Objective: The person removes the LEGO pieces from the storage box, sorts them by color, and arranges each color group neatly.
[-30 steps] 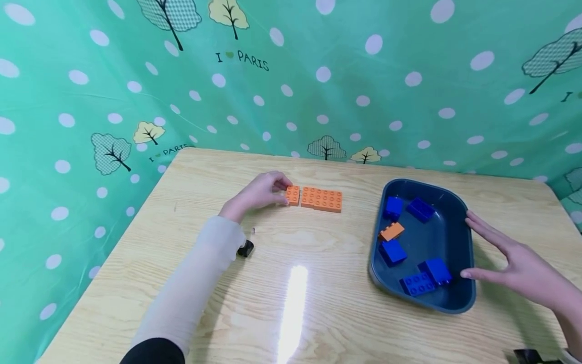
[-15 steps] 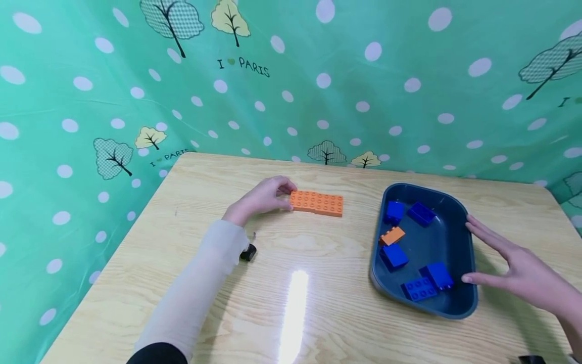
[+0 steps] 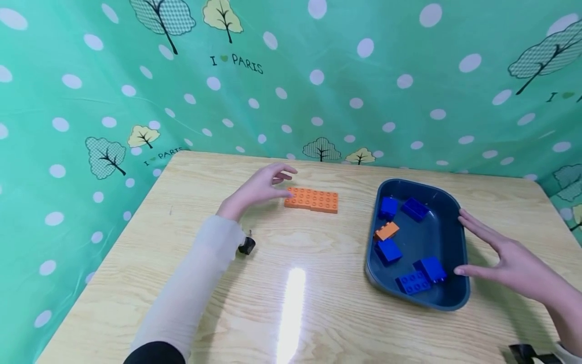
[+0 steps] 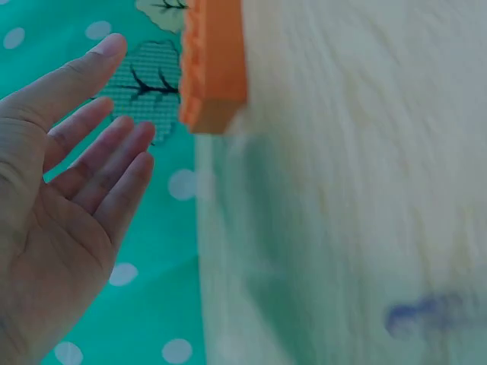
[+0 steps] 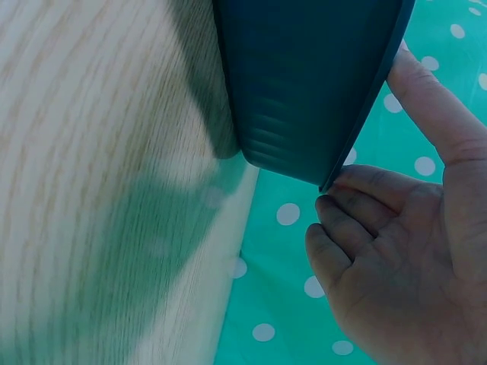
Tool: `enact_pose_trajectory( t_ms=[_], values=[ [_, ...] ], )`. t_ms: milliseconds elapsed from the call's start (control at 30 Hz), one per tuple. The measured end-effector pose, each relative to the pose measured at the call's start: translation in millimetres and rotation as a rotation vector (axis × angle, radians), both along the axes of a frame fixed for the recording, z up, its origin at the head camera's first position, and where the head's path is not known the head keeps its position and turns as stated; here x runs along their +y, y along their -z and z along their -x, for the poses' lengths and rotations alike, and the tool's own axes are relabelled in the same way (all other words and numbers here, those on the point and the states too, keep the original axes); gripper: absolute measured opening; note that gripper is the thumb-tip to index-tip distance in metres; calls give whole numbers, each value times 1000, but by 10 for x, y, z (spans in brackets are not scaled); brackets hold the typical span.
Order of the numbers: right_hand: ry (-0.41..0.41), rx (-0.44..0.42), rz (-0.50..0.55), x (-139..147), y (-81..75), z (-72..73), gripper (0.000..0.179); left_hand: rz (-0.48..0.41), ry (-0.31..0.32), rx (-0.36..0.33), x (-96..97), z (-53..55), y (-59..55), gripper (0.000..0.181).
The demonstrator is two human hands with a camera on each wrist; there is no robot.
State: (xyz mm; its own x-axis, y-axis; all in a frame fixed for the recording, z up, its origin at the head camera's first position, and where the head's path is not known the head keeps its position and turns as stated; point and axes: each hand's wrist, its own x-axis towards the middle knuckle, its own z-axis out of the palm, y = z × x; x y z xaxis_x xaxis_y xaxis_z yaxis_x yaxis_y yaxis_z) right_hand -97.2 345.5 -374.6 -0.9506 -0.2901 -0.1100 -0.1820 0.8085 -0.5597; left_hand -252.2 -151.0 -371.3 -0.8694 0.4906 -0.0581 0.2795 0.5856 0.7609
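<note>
A row of orange building bricks (image 3: 312,199) lies flat on the table, studs up, with its pieces side by side and slightly out of line. My left hand (image 3: 256,188) hovers at the row's left end, fingers spread and apart; the left wrist view shows the palm (image 4: 68,228) holding nothing, beside the orange brick's end (image 4: 221,68). Farther right stands a dark blue bin (image 3: 436,227). My right hand (image 3: 514,258) rests its fingertips and thumb against the bin's right rim, fingers fairly straight. From the right wrist view, they touch the bin's rim (image 5: 365,114).
Inside the bin lie several blue bricks (image 3: 414,282) and one small orange brick (image 3: 386,231). The wooden table (image 3: 336,283) ends at a green dotted cloth (image 3: 254,116) behind. Black wrist cameras (image 3: 247,245) sit at both wrists.
The left hand pushed its orange brick right until the gap to the others closed, then let go and lifted slightly, fingers opening. The right hand stayed at the bin's rim.
</note>
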Motion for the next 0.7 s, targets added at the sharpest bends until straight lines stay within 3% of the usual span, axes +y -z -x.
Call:
enact_pose_trajectory(
  t_ms=[233, 700],
  values=[
    [-2, -11, 15, -2, -14, 4, 106, -94, 37, 13, 168, 13, -104, 61],
    [7, 8, 4, 12, 3, -22, 105, -281, 117, -21, 580, -89, -229, 58]
  ],
)
